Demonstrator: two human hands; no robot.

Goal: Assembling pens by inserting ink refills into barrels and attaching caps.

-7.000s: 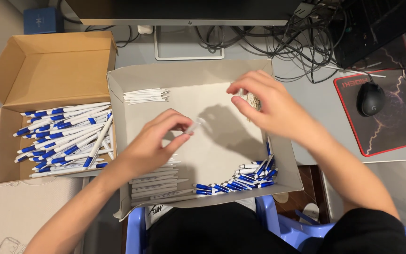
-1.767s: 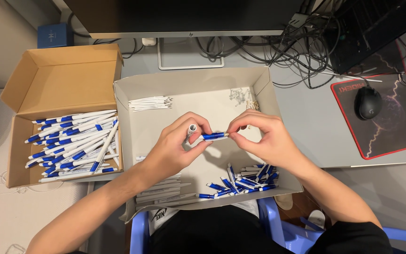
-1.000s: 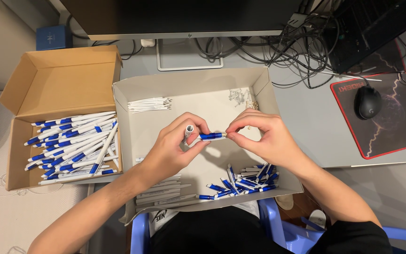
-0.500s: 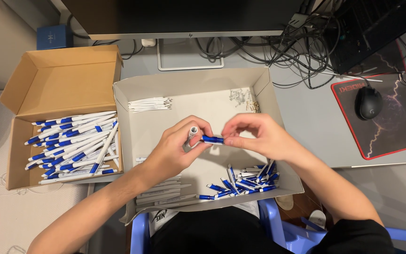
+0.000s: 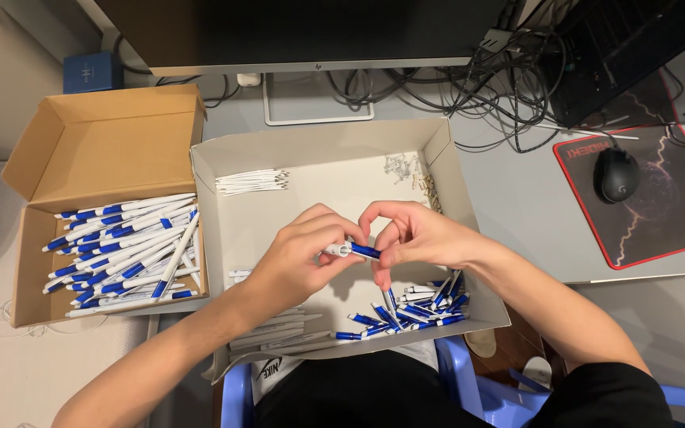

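Two boxes: a brown cardboard box [image 5: 97, 150] at nine o'clock of the scene and a wide grey tray box [image 5: 223, 198] in the middle, side by side and touching.
Brown box contents: a heap of finished blue-and-white pens [image 5: 124, 250] lying in its near half, the far half bare.
Tray, ten o'clock corner: a small bundle of white refill tubes [image 5: 251, 181].
Tray, seven o'clock corner: pale pen barrels [image 5: 271, 333] stacked flat, partly under the left forearm.
Left hand [image 5: 299, 261]: curled tight, thumb and fingers pinching the white end of the pen part.
Pen part [image 5: 352, 250]: a short white and blue piece, held level above the tray's middle, between both hands.
Right hand [image 5: 414, 238]: fingertips closed on the blue end of the same piece, the other fingers bent over it.
Tray, one o'clock corner: tiny metal springs [image 5: 414, 174] scattered against the wall.
Tray, five o'clock corner: loose blue clips and tips [image 5: 414, 305] in a pile.
Desk, three o'clock: a black mouse [image 5: 617, 174] on a dark red-edged mat [image 5: 660, 230].
Desk, twelve o'clock: a monitor [image 5: 295, 32] with tangled cables [image 5: 485, 87] to its right.
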